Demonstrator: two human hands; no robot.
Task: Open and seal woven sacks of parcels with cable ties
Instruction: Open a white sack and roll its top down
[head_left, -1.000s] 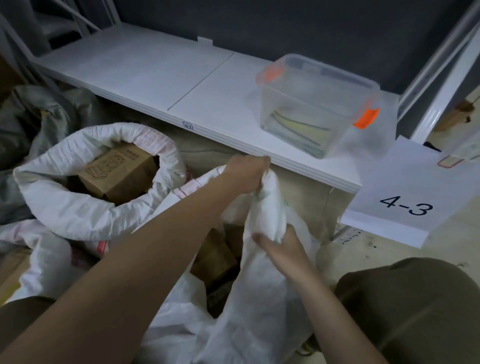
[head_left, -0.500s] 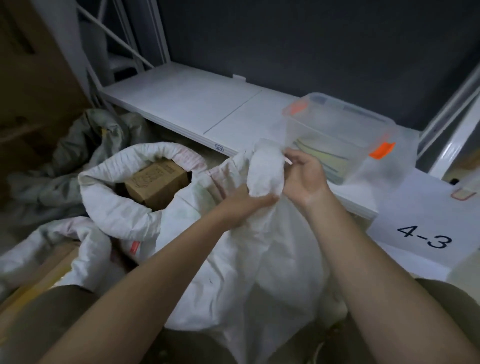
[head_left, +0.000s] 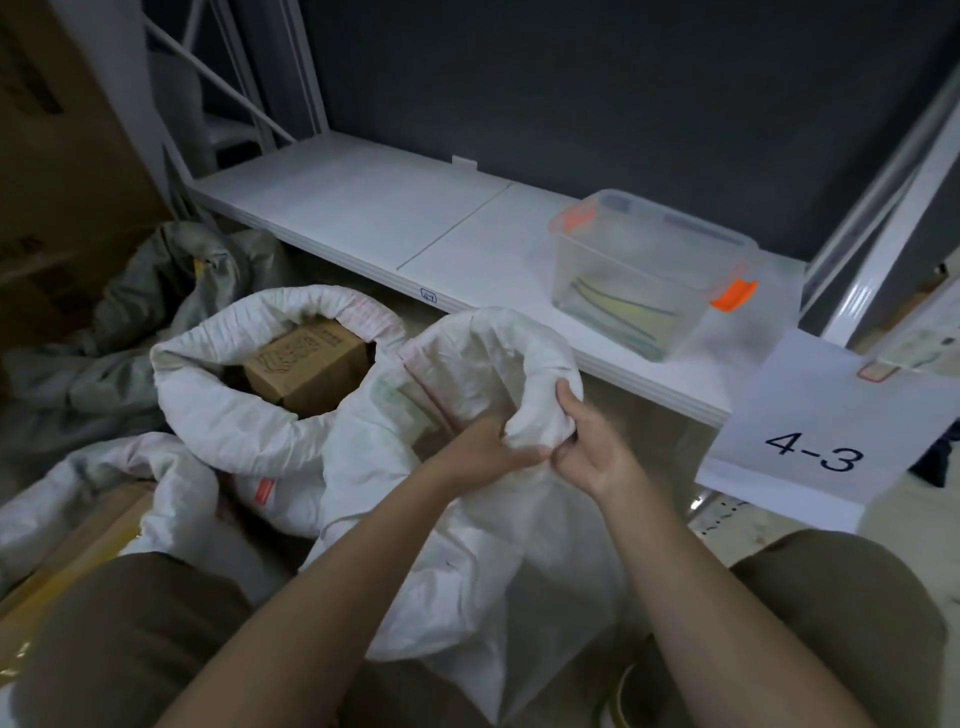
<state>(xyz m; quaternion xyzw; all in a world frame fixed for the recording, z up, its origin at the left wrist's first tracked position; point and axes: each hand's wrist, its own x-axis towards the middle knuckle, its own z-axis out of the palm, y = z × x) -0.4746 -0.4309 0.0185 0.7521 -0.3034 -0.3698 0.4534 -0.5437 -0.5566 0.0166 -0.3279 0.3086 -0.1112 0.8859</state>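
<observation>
White crinkled woven plastic sack (head_left: 467, 545) stands bunched at its neck, top flopping over; left hand (head_left: 493, 449) and right hand (head_left: 587, 447) both grip the gathered fabric.

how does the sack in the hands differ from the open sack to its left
The held sack has its top gathered and bunched by the left hand and right hand; the open sack has a wide mouth with a rolled-down rim. A cardboard box shows inside the open sack; the held sack's contents are hidden. No hand touches the open sack. Both are white woven sacks.
</observation>
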